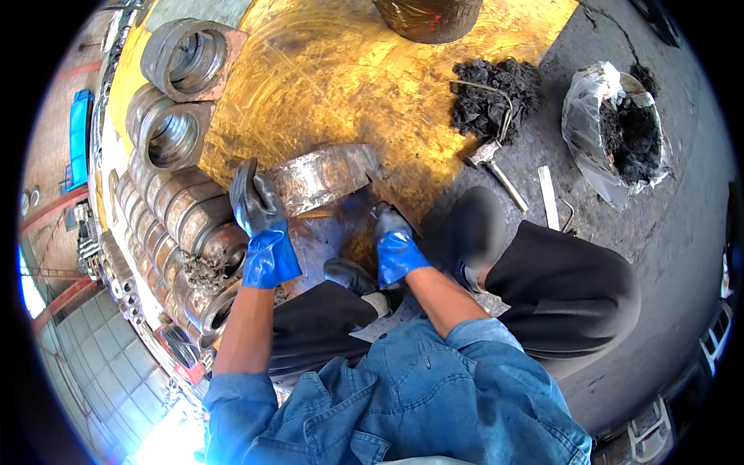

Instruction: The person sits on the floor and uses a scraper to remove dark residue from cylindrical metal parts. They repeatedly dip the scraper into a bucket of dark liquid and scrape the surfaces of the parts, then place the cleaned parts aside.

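Note:
A rusty metal ring housing lies on its side in front of me, a flat plate at its right end. My left hand, in a dark glove with a blue cuff, is beside the ring's left end. Its fingers are stretched out and the palm faces the metal; whether it touches is hard to tell. My right hand, gloved the same way, has its fingers curled at the lower edge of the plate. Part of the housing's near side is in shadow between my hands.
Rows of similar ring housings stand at the left, with a grey clump on them. A hammer, a flat metal strip and a dark fibrous heap lie right. Farther right stands a bag of dark material; a drum is ahead.

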A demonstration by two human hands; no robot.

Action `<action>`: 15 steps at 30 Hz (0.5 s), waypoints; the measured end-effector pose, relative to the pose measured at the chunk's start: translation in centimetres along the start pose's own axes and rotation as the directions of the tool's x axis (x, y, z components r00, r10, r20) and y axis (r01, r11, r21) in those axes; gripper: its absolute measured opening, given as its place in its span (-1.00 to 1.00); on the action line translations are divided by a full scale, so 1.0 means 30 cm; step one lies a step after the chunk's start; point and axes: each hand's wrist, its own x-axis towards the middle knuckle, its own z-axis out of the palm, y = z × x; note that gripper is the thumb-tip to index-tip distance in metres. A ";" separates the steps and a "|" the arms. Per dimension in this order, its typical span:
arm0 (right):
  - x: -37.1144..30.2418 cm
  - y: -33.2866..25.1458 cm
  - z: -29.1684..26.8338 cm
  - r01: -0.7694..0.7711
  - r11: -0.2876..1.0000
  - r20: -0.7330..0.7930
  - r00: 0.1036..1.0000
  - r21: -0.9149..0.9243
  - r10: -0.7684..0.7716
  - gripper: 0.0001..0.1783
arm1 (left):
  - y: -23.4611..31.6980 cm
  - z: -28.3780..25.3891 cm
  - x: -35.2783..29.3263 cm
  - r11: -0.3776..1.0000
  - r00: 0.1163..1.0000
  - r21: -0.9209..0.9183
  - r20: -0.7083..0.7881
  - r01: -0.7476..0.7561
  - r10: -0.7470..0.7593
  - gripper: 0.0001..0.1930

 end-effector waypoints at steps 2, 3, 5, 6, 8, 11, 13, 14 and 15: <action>0.060 -0.002 0.019 -0.091 0.979 0.076 0.994 0.180 0.078 -0.70 | 0.013 0.003 0.015 1.000 1.000 0.008 0.008 0.028 -0.028 -0.71; 0.165 0.101 0.073 -0.139 0.985 0.136 0.983 0.102 0.125 -0.66 | 0.046 0.033 0.025 0.999 0.999 -0.023 0.030 0.031 -0.031 -0.71; 0.154 0.100 0.060 -0.118 0.988 0.177 0.979 0.102 0.099 -0.64 | 0.026 0.025 0.003 0.999 0.999 -0.039 0.018 0.034 -0.034 -0.71; 0.161 0.086 0.033 -0.105 0.989 0.190 0.978 0.101 0.084 -0.63 | 0.017 0.025 0.002 0.998 0.999 -0.051 0.005 0.033 -0.033 -0.71; 0.058 0.047 0.023 -0.056 0.993 0.041 0.998 0.103 0.052 -0.63 | 0.009 0.001 0.003 1.000 1.000 -0.016 -0.009 0.013 -0.013 -0.72; 0.073 0.068 0.026 0.011 0.999 -0.002 1.000 0.041 -0.011 -0.62 | 0.022 0.017 0.014 1.000 1.000 -0.019 -0.003 -0.003 0.003 -0.72; 0.123 0.018 -0.097 0.069 0.998 0.218 0.974 -0.012 -0.064 -0.60 | 0.005 -0.010 -0.005 0.999 0.999 0.013 0.010 0.046 -0.046 -0.72; 0.161 -0.002 -0.168 0.106 0.992 0.369 0.926 -0.064 -0.075 -0.59 | 0.005 -0.024 -0.016 0.999 0.999 0.001 0.005 0.045 -0.045 -0.72; 0.249 0.092 -0.082 0.001 1.000 0.189 0.982 0.025 -0.005 -0.56 | 0.036 0.032 0.004 0.998 1.000 -0.062 -0.001 0.022 -0.023 -0.72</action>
